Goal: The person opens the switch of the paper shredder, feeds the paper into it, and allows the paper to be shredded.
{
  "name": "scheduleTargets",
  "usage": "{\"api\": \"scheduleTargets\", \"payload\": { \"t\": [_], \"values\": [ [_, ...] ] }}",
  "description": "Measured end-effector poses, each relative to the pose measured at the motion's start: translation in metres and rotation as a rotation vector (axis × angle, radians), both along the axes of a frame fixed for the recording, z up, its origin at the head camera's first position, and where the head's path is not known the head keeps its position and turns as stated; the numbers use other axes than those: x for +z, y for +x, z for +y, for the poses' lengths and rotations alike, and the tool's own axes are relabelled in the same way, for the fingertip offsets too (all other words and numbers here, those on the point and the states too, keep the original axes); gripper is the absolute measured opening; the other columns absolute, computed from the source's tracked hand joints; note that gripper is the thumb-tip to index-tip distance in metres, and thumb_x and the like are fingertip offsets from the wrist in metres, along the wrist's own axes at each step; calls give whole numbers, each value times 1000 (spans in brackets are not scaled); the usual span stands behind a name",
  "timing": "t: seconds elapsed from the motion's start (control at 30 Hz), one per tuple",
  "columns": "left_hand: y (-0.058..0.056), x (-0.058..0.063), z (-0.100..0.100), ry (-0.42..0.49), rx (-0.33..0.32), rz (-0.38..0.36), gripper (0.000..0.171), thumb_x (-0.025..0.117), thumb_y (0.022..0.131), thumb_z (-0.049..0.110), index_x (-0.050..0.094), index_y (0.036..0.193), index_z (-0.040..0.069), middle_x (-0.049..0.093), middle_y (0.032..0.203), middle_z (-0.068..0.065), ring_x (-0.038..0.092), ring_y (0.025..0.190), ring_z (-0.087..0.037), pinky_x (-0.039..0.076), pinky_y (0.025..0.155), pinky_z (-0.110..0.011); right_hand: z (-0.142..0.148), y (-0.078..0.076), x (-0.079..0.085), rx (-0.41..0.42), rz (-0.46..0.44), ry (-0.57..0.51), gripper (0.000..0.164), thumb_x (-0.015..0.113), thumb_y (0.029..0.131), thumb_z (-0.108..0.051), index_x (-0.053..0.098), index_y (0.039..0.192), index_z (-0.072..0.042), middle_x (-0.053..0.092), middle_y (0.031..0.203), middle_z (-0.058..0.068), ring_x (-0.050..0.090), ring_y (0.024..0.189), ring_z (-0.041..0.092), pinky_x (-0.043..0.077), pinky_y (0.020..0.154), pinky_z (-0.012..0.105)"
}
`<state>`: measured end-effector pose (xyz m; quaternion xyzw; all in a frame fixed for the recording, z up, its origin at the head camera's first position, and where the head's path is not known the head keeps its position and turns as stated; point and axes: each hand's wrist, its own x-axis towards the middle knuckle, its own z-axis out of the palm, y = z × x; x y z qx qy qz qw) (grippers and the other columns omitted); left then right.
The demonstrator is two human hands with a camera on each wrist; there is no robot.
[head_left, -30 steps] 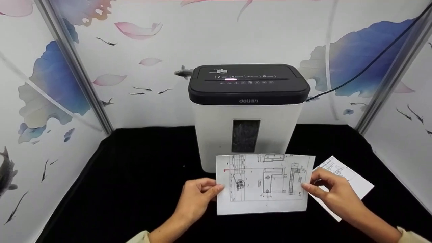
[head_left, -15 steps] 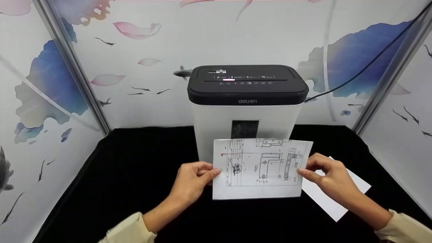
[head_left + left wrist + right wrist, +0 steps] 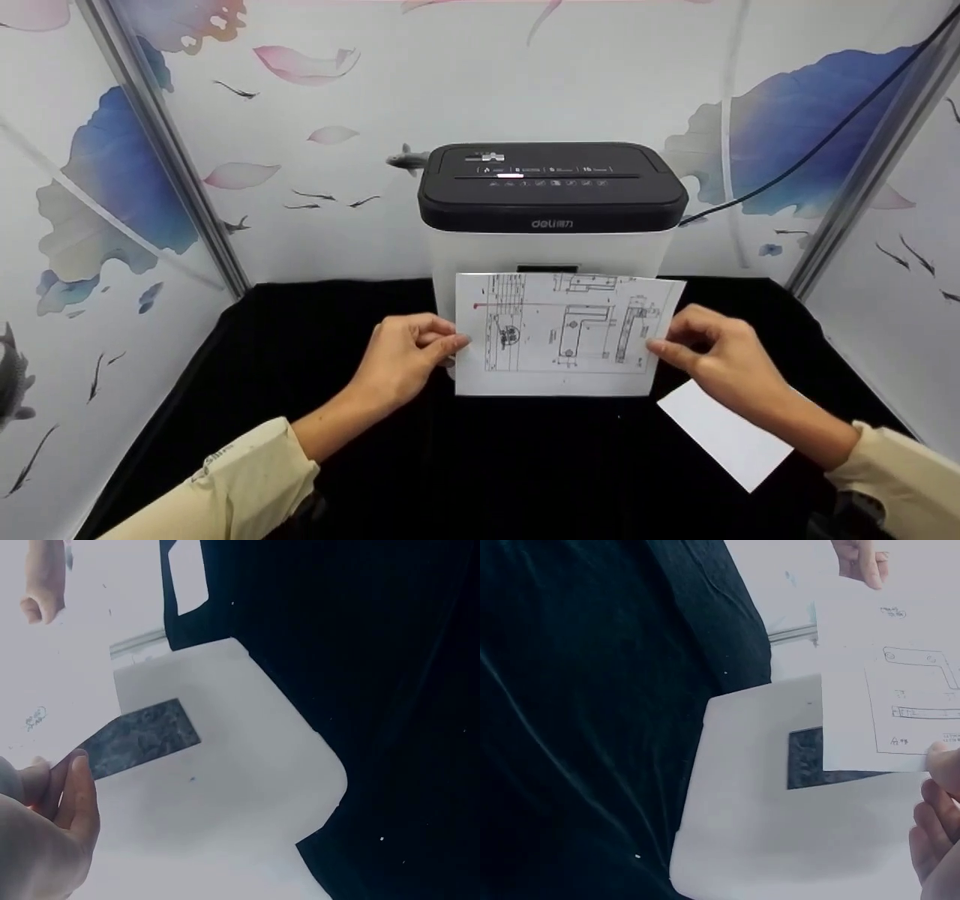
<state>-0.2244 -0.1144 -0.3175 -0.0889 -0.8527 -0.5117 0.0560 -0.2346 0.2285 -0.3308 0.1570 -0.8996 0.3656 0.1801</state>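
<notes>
Both hands hold a sheet of paper (image 3: 540,382) printed with a technical drawing, raised in front of a paper shredder. My left hand (image 3: 405,356) pinches its left edge between thumb and fingers; my right hand (image 3: 724,356) pinches the right edge. The shredder (image 3: 551,251) has a white body and a black top with a narrow slot and a lit strip. In the head view the sheet covers most of the shredder's front and its dark window (image 3: 805,759). The left wrist view shows the left fingers (image 3: 84,791) curled at the paper's edge.
A second white sheet (image 3: 727,435) lies on the black cloth (image 3: 525,465) at the right, partly under the right forearm. A black cable (image 3: 817,157) runs from behind the shredder up to the right. Printed white panels (image 3: 322,225) with metal posts enclose the space.
Both hands have raised the held sheet upward and slightly left, so it now covers nearly all of the shredder's window. The shredder and the second sheet stay put.
</notes>
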Motion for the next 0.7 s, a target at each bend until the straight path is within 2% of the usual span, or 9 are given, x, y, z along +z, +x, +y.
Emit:
{"api": "scheduleTargets", "payload": {
  "t": [0.17,0.3,0.53,0.7],
  "values": [
    [-8,12,3,39,16,-16,10,70,80,17,70,87,9,73,77,-5,67,65,-17,56,65,-27,3,-7,18,-3,44,42,15,73,77,-24,61,69,-22,59,74,-7,53,66,6,42,57,17],
    [-16,24,2,18,35,14,11,70,81,20,71,87,11,72,74,-3,66,63,-15,52,64,-24,1,-15,34,-22,82,54,16,73,78,-26,61,68,-20,58,73,-7,50,63,5,40,54,17],
    [-28,49,-5,-8,14,43,13,66,84,21,69,91,11,73,83,-3,67,66,-18,54,67,-27,-6,-27,58,-2,3,-49,22,71,79,-31,66,80,-10,62,76,-10,55,67,1,42,58,14],
    [-34,69,-6,-44,0,83,16,65,84,25,68,93,12,73,88,-2,67,67,-18,54,70,-29,-8,-37,74,-19,-6,-92,25,71,79,-32,67,83,-8,62,74,-14,56,68,0,44,59,14]
  ]
}}
